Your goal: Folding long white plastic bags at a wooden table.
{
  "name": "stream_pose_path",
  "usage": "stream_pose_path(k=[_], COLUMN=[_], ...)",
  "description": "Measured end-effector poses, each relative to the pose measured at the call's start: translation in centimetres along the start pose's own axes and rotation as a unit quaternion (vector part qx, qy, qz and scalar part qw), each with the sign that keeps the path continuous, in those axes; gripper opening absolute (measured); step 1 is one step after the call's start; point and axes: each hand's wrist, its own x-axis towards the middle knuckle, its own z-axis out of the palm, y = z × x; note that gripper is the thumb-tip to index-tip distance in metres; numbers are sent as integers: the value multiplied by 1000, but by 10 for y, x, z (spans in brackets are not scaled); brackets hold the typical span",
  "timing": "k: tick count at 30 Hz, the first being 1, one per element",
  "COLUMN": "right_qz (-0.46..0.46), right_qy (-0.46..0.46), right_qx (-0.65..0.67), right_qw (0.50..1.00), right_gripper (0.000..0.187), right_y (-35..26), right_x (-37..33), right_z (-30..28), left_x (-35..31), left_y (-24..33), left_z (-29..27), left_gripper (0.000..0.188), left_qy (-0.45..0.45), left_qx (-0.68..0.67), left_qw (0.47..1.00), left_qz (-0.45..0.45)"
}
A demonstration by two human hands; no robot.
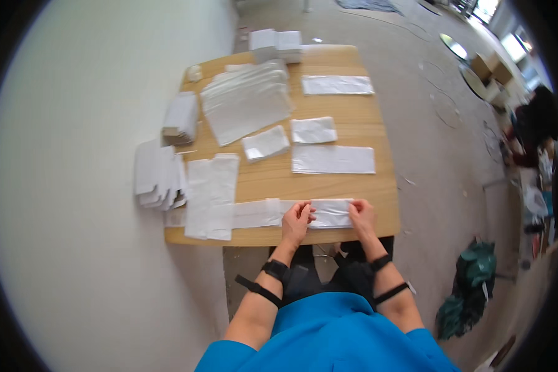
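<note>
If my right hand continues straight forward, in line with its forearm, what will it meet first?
Past the crinkled, rectangular white plastic sheet at its fingertips, your right hand would probably first meet the long, flat, rectangular white plastic packet ahead. The hand's height is unclear, so it might pass above.

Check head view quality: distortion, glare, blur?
Head view: fisheye bows the table edges, black fills the corners; head view: the bright opening at upper right looks washed out; head view: shiny creases show on the white plastic piece between left hand and right hand; head view: overall softness, fanned sheets included.
</note>
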Motion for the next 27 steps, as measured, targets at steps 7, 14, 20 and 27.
stream_pose_path(k=[7, 14, 20, 27], right_qz=[-121, -121, -119, -174], right_qy=[-3, -88, -82, -115], right_qx=[19, 36, 40, 145], right_qw=[992, 988, 989, 967], right_gripper=[9, 7, 8, 18], right_y=[-47, -39, -47, -96], right_x=[-63, -100, -108, -106], right_z=[-58, -57, -61, -13], left_x=[-55, -43, -39, -72], left_y=[30, 30, 32, 86], left_z=[-129, -176, -173, -42], left_gripper=[26, 28, 17, 8], left_qy=[493, 520, 499, 312], left_qx=[304, 419, 400, 285], left_qw=[806, 744, 768, 888], left_qz=[120, -27, -19, 180])
